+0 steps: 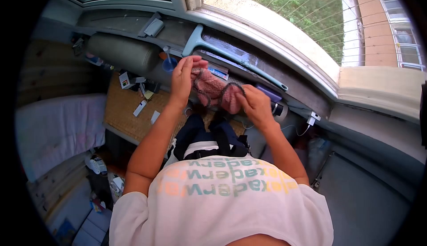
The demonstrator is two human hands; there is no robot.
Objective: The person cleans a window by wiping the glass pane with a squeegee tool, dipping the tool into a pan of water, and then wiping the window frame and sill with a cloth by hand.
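Note:
A pink textured cloth with dark striped edging is bunched up in the air between my two hands. My right hand pinches its right end, where a fold with the dark edging loops up beside the fingers. At the cloth's left end, my left hand has its fingers bent over the top and the cloth against the palm; its thumb is hard to make out. Behind the cloth, on the sill, lies a light-blue window squeegee with a long handle.
A blue cup stands left of the cloth, near a rolled grey-green cushion. Small boxes lie on a woven mat. To the right are a dark cylinder and a white charger with its cable. A window frame runs along the back.

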